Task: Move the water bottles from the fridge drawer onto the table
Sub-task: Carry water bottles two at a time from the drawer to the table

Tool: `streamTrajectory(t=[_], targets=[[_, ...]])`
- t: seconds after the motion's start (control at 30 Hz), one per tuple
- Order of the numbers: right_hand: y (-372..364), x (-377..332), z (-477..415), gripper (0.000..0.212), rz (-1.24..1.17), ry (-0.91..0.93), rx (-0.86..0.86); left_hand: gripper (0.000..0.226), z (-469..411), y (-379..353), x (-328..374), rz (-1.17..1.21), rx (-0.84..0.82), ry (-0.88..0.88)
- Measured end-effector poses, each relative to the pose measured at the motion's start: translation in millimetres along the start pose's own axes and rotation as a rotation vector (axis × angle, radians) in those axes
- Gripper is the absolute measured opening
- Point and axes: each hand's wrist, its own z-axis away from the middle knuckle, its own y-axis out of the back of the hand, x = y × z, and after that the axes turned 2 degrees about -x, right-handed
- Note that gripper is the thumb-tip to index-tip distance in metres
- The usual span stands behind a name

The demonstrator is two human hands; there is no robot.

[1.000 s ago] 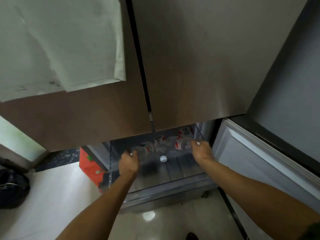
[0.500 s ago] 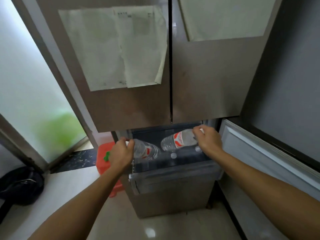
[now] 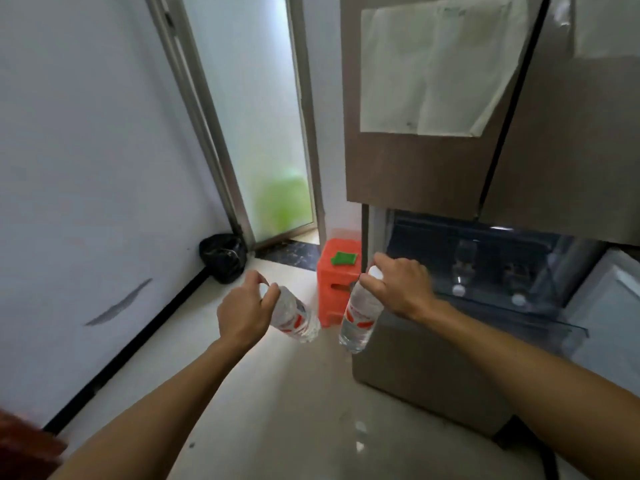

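My left hand [image 3: 242, 311] grips a clear water bottle [image 3: 294, 318] with a red label by its neck; the bottle hangs tilted over the floor. In my right hand [image 3: 398, 289] a second water bottle [image 3: 360, 318] is held by its white cap and hangs nearly upright. Both bottles are outside the open fridge drawer [image 3: 485, 313], to its left. Two more bottles [image 3: 462, 268] lie inside the drawer, their white caps toward me. No table surface is in view except a dark red edge at the lower left corner.
A red plastic stool [image 3: 337, 285] with a green cloth on it stands left of the fridge. A black bag [image 3: 223, 258] sits by the frosted glass door [image 3: 256, 116]. The white wall runs along the left. Papers hang on the fridge doors [image 3: 433, 161].
Both hands lifted their bottles out of the drawer and swung them left, over the floor. My head turned left, so the wall and glass door now fill the left.
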Motion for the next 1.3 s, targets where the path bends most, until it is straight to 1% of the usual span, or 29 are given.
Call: streamTrajectory(t=[0.1, 0.17, 0.27, 0.37, 0.53, 0.67, 0.73, 0.83, 0.93, 1.0, 1.13, 1.2, 1.3], targets=[[-38.1, -46.8, 21.4, 0.031, 0.013, 0.138, -0.143, 0.029, 50.1, 30.7, -53.3, -0.118, -0.042, 0.044], [-53.3, -82.4, 31.9, 0.03, 0.034, 0.237, -0.21, 0.03, 81.0, 51.8, -92.1, -0.197, -0.068, 0.093], [-66.1, -144.9, 43.7, 0.036, 0.062, 0.367, -0.269, 0.028, 125.7, 90.1, -144.5, -0.283, -0.092, 0.177], [-80.8, -218.7, 61.5, 0.038, 0.035, 0.501, -0.304, 0.023, 173.6, 139.0, -193.1, -0.346, -0.082, 0.267], [-116.7, -348.3, 98.9, 0.036, -0.03, 0.662, -0.315, 0.023, 259.2, 215.3, -287.2, -0.328, -0.039, 0.417], [-162.5, -447.1, 140.8, 0.037, -0.108, 0.689, -0.401, 0.021, 323.7, 275.3, -356.3, -0.379, 0.007, 0.456], [-184.5, -492.5, 163.1, 0.036, -0.125, 0.71, -0.429, 0.023, 352.0, 303.0, -387.7, -0.404, 0.023, 0.493], [-207.2, -554.8, 191.2, 0.034, -0.119, 0.779, -0.48, 0.025, 393.2, 336.6, -431.4, -0.428, 0.019, 0.587], [-225.6, -616.1, 208.3, 0.032, -0.111, 0.895, -0.505, 0.03, 431.4, 362.6, -473.5, -0.412, 0.024, 0.708], [-236.2, -655.8, 216.7, 0.028, -0.113, 0.965, -0.519, 0.032, 453.2, 377.1, -499.0, -0.37, 0.044, 0.77], [-269.5, -735.0, 233.1, 0.023, -0.15, 1.089, -0.547, 0.025, 487.6, 401.9, -549.4, -0.326, 0.079, 0.883], [-291.8, -777.2, 237.9, 0.024, -0.142, 1.153, -0.567, 0.024, 496.3, 417.3, -577.3, -0.332, 0.09, 0.921], [-326.3, -845.3, 243.1, 0.03, -0.111, 1.243, -0.577, 0.023, 504.7, 446.1, -620.8, -0.367, 0.104, 0.995]])
